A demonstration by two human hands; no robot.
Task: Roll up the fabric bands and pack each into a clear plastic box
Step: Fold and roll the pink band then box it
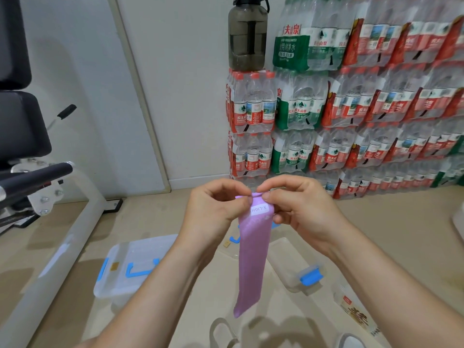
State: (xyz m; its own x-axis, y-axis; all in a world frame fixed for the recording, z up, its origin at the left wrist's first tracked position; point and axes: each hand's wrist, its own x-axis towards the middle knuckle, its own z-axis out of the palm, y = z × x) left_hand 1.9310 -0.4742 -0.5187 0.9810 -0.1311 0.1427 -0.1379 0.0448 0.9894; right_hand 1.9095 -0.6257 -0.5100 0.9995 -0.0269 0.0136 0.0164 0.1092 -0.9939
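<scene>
A pink-purple fabric band [251, 257] hangs straight down in front of me, with a white label near its top. My left hand [213, 207] pinches the band's top edge from the left. My right hand [298, 207] pinches the same edge from the right, thumbs nearly touching. The top looks slightly curled over. Below on the floor, a clear plastic box with blue clips [130, 267] lies at the left. Another clear box with a blue clip [298, 270] lies at the right, partly hidden behind the band.
Stacked packs of bottled water [351, 116] fill the wall at the right, with a dark jug [247, 33] on top. A white-framed exercise bench [37, 187] stands at the left. A packaged item [354, 312] and slippers [223, 332] lie near me.
</scene>
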